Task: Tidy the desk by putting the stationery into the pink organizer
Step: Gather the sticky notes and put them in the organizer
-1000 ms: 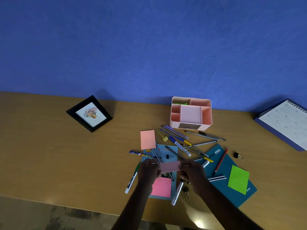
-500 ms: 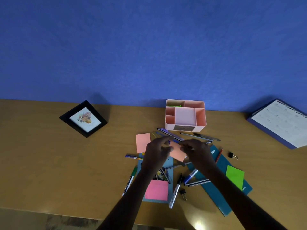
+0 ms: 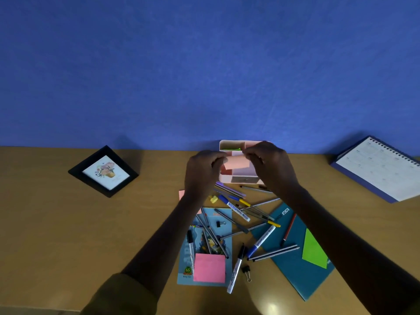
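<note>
Lying nearest on the desk (image 3: 68,235), a pink sticky pad (image 3: 209,268) rests on a light-blue booklet (image 3: 223,215) among scattered pens (image 3: 241,212); farther off, the left hand (image 3: 202,171) and right hand (image 3: 270,165) each pinch one end of a peach note pad (image 3: 237,161), held over the pink organizer (image 3: 238,178) standing against the blue wall (image 3: 204,64).

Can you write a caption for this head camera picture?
Both hands hold a peach sticky-note pad over the pink organizer, pens scattered below.
</note>
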A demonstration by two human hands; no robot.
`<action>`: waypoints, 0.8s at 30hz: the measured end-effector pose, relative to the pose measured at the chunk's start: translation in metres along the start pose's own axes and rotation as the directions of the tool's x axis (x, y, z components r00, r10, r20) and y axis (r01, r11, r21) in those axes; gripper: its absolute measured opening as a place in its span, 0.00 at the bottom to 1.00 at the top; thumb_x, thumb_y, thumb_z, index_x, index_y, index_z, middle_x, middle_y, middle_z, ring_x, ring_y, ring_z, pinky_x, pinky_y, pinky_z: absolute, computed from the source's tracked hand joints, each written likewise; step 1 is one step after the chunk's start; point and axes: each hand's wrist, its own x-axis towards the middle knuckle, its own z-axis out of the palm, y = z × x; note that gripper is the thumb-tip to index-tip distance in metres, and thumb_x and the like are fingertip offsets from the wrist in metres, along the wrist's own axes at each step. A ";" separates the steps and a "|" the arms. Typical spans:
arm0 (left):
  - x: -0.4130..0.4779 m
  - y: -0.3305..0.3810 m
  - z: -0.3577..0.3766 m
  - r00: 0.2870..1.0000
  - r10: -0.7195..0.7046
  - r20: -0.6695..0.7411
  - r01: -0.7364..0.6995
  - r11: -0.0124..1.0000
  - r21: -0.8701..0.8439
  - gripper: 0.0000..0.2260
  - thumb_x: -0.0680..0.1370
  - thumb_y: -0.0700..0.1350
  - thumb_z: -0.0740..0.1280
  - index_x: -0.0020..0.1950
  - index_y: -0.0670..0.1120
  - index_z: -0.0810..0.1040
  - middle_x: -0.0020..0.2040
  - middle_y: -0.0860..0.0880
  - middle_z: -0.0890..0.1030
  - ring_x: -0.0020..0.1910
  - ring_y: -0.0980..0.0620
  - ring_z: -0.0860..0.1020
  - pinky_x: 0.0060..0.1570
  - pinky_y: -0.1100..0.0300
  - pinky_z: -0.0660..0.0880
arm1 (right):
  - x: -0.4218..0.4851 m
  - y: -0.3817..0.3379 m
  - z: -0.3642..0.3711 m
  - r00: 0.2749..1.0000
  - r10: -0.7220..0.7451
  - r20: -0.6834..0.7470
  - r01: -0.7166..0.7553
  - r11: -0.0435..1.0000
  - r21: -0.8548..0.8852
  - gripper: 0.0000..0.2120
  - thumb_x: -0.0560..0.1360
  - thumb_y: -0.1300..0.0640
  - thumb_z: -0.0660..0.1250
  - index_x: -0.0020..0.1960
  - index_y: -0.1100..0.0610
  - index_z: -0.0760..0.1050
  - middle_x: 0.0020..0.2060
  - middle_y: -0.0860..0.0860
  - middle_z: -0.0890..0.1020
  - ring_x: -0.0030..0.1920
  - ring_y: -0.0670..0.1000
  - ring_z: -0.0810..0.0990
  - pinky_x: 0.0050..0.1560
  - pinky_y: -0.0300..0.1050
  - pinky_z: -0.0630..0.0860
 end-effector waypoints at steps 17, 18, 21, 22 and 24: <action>0.075 -0.045 0.046 1.000 0.007 0.006 -0.009 0.963 0.268 0.05 0.82 0.46 0.73 0.53 0.49 0.89 0.49 0.50 0.87 0.45 0.51 0.85 0.40 0.62 0.75 | 0.062 0.049 0.049 0.999 0.031 -0.010 -0.032 0.981 -0.193 0.06 0.83 0.59 0.69 0.57 0.54 0.84 0.53 0.50 0.86 0.49 0.51 0.85 0.42 0.49 0.84; 0.076 -0.050 0.049 1.000 -0.003 0.021 -0.003 0.960 0.279 0.05 0.82 0.46 0.72 0.53 0.49 0.89 0.50 0.50 0.87 0.45 0.51 0.85 0.40 0.61 0.76 | 0.061 0.051 0.053 0.999 0.042 0.006 -0.039 0.980 -0.193 0.06 0.83 0.60 0.69 0.56 0.54 0.84 0.52 0.50 0.86 0.49 0.51 0.85 0.42 0.49 0.84; 0.075 -0.059 0.059 0.998 -0.024 0.064 0.002 0.947 0.321 0.06 0.83 0.46 0.72 0.53 0.49 0.89 0.50 0.50 0.85 0.44 0.50 0.84 0.39 0.62 0.75 | 0.060 0.057 0.064 0.995 0.088 0.056 -0.075 0.976 -0.204 0.06 0.82 0.61 0.70 0.55 0.54 0.85 0.52 0.51 0.87 0.48 0.52 0.85 0.43 0.50 0.84; 0.075 -0.061 0.062 0.996 -0.030 0.079 0.002 0.943 0.334 0.06 0.83 0.46 0.71 0.53 0.49 0.89 0.50 0.49 0.84 0.44 0.49 0.84 0.39 0.62 0.75 | 0.060 0.059 0.066 0.992 0.104 0.071 -0.087 0.974 -0.209 0.06 0.82 0.61 0.70 0.55 0.54 0.85 0.52 0.51 0.87 0.48 0.53 0.85 0.43 0.51 0.84; 0.076 -0.065 0.067 0.994 -0.043 0.101 0.004 0.935 0.354 0.06 0.83 0.46 0.71 0.53 0.48 0.89 0.50 0.48 0.83 0.43 0.49 0.84 0.39 0.62 0.75 | 0.059 0.063 0.072 0.988 0.120 0.097 -0.096 0.971 -0.221 0.07 0.82 0.61 0.70 0.55 0.54 0.85 0.52 0.51 0.87 0.48 0.53 0.86 0.43 0.51 0.84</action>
